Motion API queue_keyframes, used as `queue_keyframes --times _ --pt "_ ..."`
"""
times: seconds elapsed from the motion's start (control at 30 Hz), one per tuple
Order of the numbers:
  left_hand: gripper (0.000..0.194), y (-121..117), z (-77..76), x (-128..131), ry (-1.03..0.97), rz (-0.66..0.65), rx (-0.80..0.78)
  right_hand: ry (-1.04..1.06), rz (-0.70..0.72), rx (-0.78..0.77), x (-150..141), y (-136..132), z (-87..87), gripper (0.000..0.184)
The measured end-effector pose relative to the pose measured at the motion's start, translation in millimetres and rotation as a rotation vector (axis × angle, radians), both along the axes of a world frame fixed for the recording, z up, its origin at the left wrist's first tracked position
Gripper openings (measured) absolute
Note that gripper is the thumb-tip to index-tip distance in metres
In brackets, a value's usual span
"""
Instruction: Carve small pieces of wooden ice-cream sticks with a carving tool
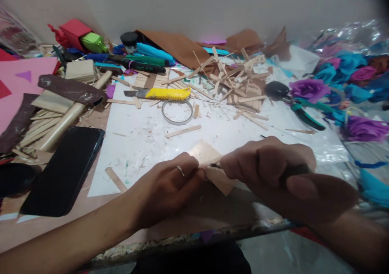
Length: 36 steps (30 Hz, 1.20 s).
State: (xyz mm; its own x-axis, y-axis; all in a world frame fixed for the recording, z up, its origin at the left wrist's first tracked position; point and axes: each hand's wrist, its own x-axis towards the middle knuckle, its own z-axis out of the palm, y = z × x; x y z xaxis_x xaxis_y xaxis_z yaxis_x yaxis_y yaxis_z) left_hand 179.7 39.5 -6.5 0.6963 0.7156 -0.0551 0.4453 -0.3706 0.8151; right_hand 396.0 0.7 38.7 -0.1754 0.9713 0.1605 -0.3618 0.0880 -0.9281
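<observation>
My left hand, with a ring on one finger, is closed near the table's front edge. Its fingertips pinch a small wooden craft stick, mostly hidden by the fingers. My right hand is wrapped round a slim pen-like tool. The tool's dark tip points left and meets the stick by my left fingertips; its exact kind cannot be made out. Beneath both hands a thin square wooden piece lies on the table, partly covered by them.
A yellow utility knife and a tape ring lie on white paper. Craft sticks pile up behind. Green-handled pliers and paper flowers sit right. A phone and hammer lie left.
</observation>
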Motion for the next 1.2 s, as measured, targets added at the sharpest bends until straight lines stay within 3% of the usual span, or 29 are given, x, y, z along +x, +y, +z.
queue_keyframes --times 0.47,0.53,0.63,0.73,0.87,1.2 --pt "0.030 3.3 -2.1 3.7 -0.124 0.145 -0.198 -0.020 -0.016 0.040 1.3 1.7 -2.4 0.056" --pt "0.026 5.2 -5.5 0.9 -0.160 0.106 -0.148 -0.020 -0.004 0.031 1.1 1.1 -2.3 0.055" --pt "0.020 8.2 -14.0 -4.7 -0.240 -0.002 0.080 -0.022 -0.017 0.040 -0.1 0.7 -1.6 0.054" --pt "0.032 11.8 -21.9 -8.1 -0.279 -0.084 0.253 -0.010 -0.035 0.035 -1.6 1.6 -1.1 0.058" --pt "0.037 15.7 -27.0 -6.4 -0.295 -0.108 0.335 -0.036 -0.028 0.009 -0.9 2.9 -0.9 0.066" --pt "0.022 9.4 -24.2 3.6 -0.271 -0.016 0.378 -0.040 -0.045 0.058 -2.1 4.8 -3.9 0.068"
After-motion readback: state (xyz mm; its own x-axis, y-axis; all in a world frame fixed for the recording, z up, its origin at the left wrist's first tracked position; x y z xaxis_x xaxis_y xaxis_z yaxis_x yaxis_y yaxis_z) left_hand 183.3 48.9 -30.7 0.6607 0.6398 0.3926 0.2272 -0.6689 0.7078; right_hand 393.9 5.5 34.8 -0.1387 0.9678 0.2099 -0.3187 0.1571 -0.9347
